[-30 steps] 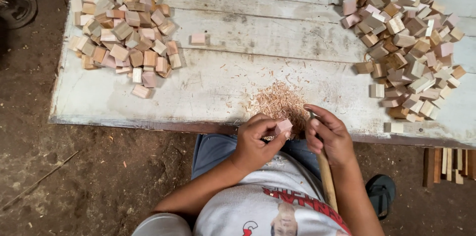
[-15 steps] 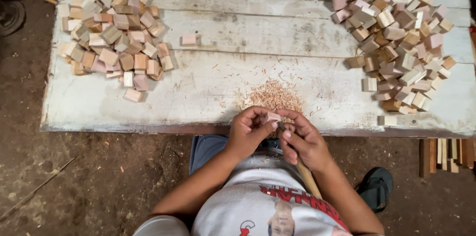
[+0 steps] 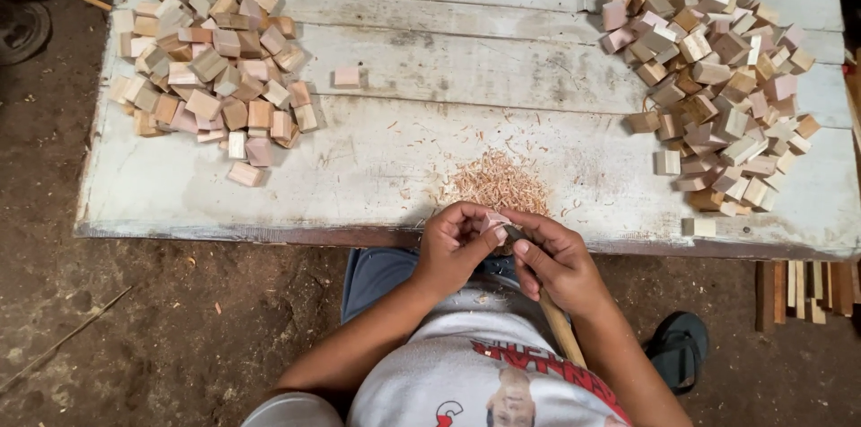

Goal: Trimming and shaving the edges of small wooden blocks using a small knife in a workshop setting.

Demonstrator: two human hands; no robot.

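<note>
while the left hand (image 3: 453, 243) pinches a small block (image 3: 492, 222) at the bench (image 3: 404, 149) edge and the right hand (image 3: 556, 261) grips a knife (image 3: 547, 301), the block looks light, stiff, best held by its sides.

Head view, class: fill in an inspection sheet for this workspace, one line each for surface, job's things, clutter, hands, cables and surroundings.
Surface: worn whitewashed plank table, scuffed and stained.
Job's things: small wooden block pinched in the left hand; wooden-handled tool gripped by the right hand, its tip at the block.
Clutter: left pile of blocks; right pile of blocks; one stray block; heap of shavings at the near edge.
Hands: both bare, close together over the table edge.
Cables: nothing seen.
Surroundings: dirt floor; wood strips at right; dark sandal.
</note>
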